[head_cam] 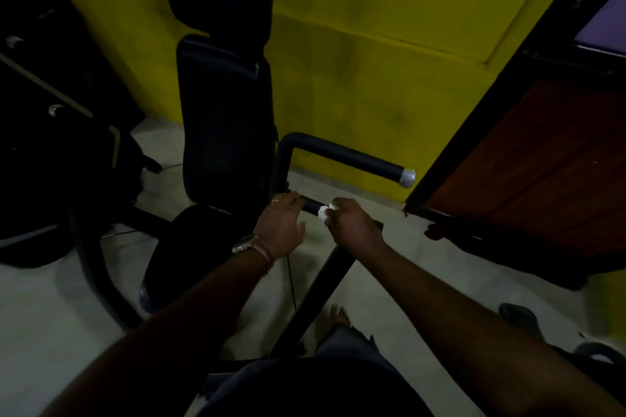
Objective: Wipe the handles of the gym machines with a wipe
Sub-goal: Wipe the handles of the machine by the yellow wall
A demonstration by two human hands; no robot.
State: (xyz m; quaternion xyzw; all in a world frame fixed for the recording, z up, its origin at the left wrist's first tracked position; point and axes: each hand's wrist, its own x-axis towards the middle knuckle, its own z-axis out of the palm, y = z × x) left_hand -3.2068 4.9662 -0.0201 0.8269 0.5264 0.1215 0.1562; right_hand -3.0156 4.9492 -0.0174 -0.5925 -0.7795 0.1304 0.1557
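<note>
A dark gym machine with a black padded seat back [225, 118] stands against the yellow wall. Two black handles stick out to its right. The upper handle [342, 154] ends in a silver cap. On the lower handle [312, 205], my left hand [281, 225] grips the part near the frame. My right hand [352, 223] is closed around a small white wipe [323, 211], pressing it on the same handle just right of my left hand. A watch and a bracelet sit on my left wrist.
A black frame bar [318, 291] slants down from the handles to the pale tiled floor. Another dark machine [50, 112] fills the left side. A brown door in a black frame [528, 159] stands open at right. Dark sandals [521, 315] lie at lower right.
</note>
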